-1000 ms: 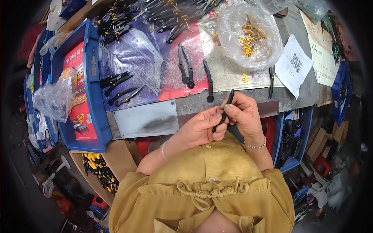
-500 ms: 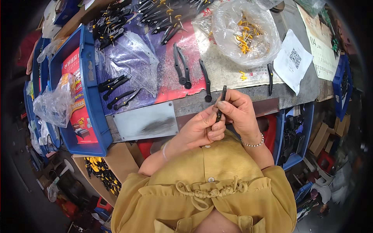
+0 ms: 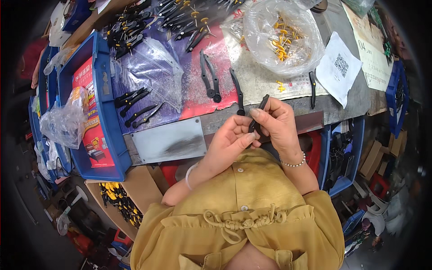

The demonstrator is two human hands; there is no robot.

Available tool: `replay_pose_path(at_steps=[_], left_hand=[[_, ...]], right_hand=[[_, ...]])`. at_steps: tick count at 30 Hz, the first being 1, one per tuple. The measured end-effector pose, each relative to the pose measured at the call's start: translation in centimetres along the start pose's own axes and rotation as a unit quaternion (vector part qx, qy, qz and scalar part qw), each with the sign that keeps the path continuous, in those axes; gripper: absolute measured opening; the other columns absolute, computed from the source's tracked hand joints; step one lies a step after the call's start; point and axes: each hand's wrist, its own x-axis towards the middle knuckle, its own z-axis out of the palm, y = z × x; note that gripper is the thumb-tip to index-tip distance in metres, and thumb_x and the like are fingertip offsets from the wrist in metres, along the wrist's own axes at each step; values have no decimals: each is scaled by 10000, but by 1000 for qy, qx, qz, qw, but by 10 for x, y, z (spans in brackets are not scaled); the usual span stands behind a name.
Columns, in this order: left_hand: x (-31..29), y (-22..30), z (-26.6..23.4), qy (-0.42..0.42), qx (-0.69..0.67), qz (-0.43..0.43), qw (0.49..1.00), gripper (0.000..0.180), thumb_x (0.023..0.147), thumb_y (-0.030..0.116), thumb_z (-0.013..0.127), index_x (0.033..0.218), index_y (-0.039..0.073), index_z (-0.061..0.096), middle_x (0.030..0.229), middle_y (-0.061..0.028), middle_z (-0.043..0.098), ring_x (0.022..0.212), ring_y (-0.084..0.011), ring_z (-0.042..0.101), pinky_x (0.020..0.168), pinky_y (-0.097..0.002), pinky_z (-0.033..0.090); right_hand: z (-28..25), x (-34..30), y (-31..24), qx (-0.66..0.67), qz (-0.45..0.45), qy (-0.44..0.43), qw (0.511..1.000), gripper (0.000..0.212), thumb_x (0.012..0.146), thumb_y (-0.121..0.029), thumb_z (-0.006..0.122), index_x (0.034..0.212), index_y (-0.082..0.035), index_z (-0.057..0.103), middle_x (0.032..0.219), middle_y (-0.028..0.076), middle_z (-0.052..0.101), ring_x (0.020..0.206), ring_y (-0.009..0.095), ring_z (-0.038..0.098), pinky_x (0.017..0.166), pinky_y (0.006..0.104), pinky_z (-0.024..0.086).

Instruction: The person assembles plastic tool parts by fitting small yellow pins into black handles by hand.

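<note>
- Your right hand point(image 3: 281, 128) pinches a slim black handle piece point(image 3: 258, 113) between thumb and closed fingers, its upper end standing free above the knuckles and tilted to the right.
- Your left hand point(image 3: 231, 144) meets it from the left, fingers curled shut, thumb and forefinger pressed on the lower end of the same piece; both hands have hold of it, just above the near edge of the workbench point(image 3: 355, 96).
- The piece looks stiff and light, a narrow bar that should not bend; its smooth dark surface may slip, so I would grip it at the lower half, where your fingers already close, and leave the tip clear.
- Just beyond your hands lie a single black handle point(image 3: 237, 91) and a joined pair of handles point(image 3: 209, 76), on a red and purple sheet point(image 3: 198, 96).
- To the left, near the edge, sits a grey metal plate point(image 3: 171, 140).
- Farther right, a clear bag of yellow parts point(image 3: 282, 38), with one more black handle point(image 3: 312, 89) and a white paper slip point(image 3: 337, 72) beside it.
- At far left, a blue bin point(image 3: 101, 130) holds a crumpled plastic bag point(image 3: 65, 121).
</note>
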Motion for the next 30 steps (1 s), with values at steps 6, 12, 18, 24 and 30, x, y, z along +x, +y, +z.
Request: replay_pose_path(at_steps=[6, 12, 18, 24, 30], left_hand=[[-4, 7, 1, 44, 96, 17, 994, 262, 923, 80, 516, 1162, -25, 498, 935, -88, 612, 803, -136, 586, 731, -252, 474], [-2, 1, -13, 28, -79, -44, 996, 234, 941, 135, 509, 1122, -13, 531, 878, -66, 611, 710, -113, 559, 649, -231, 454], [1, -7, -21, -36, -290, -130, 948, 229, 939, 205, 524, 1078, 24, 543, 829, -39, 587, 638, -96, 505, 585, -220, 406], [0, -6, -19, -62, -331, -142, 931, 224, 942, 206, 520, 1081, 32, 538, 819, -31, 577, 617, -88, 487, 567, -220, 394], [-2, -5, -18, -58, -281, -146, 947, 222, 930, 207, 542, 1063, 30, 554, 833, -43, 610, 639, -94, 538, 569, -208, 420]], right_hand=[[-2, -1, 10, -45, -10, 30, 998, 182, 853, -134, 661, 751, -19, 563, 613, -12, 546, 555, 37, 539, 450, 182, 361], [1, -8, -8, 50, 49, -64, 995, 151, 862, -80, 627, 945, 40, 588, 728, 31, 601, 641, 80, 585, 568, 226, 471], [-10, -15, 8, -29, 35, -83, 995, 199, 846, 40, 555, 1043, 69, 548, 893, 69, 614, 804, 125, 626, 723, 243, 506], [-7, -18, 7, -25, 32, -80, 996, 185, 838, 36, 554, 1020, 64, 550, 894, 67, 609, 784, 115, 621, 714, 238, 502], [-10, -21, 4, -52, 20, -95, 994, 182, 836, 31, 555, 1015, 63, 554, 889, 55, 597, 767, 104, 607, 702, 237, 493]])
